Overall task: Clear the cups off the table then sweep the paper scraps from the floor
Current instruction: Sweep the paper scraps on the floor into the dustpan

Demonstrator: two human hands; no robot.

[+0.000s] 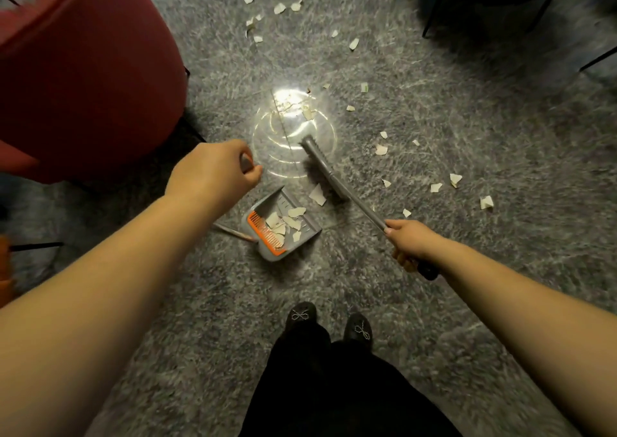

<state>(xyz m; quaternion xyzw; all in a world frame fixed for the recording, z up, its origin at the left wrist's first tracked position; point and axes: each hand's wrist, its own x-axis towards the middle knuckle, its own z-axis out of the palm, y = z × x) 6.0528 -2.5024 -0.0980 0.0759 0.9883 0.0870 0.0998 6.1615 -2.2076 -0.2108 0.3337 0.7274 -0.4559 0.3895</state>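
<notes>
A grey dustpan with an orange comb edge lies on the grey floor and holds several paper scraps. My left hand grips the top of the dustpan's long handle above it. My right hand grips the grey broom handle; the broom head rests on the floor just beyond the pan, next to one larger scrap. More loose scraps are scattered to the right and farther away at the top. No cups are in view.
A dark red armchair stands at the left. Black chair legs stand at the upper right. A bright reflection glares on the floor. My feet in black shoes stand below the pan.
</notes>
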